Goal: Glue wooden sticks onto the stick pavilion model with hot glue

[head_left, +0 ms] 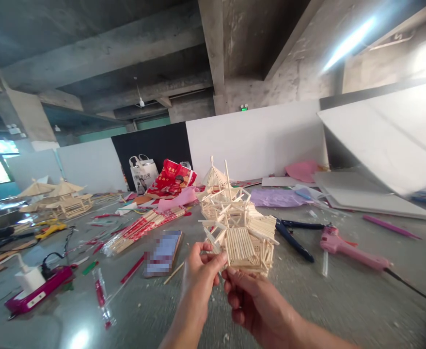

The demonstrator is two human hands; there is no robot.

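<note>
A model building made of thin wooden sticks [240, 223] is held up over the grey floor, with a small peaked roof at its far end. My left hand [200, 271] pinches its near left edge between thumb and fingers. My right hand [256, 303] grips the model's near underside from below. Both hands meet at the model's near corner.
A pink glue gun [347, 249] and dark pliers [294, 237] lie to the right. A phone [163, 252], bundles of sticks [140, 232] and a magenta power strip [38, 288] lie to the left. More stick models [58, 198] stand far left. White boards [376, 140] lean at the right.
</note>
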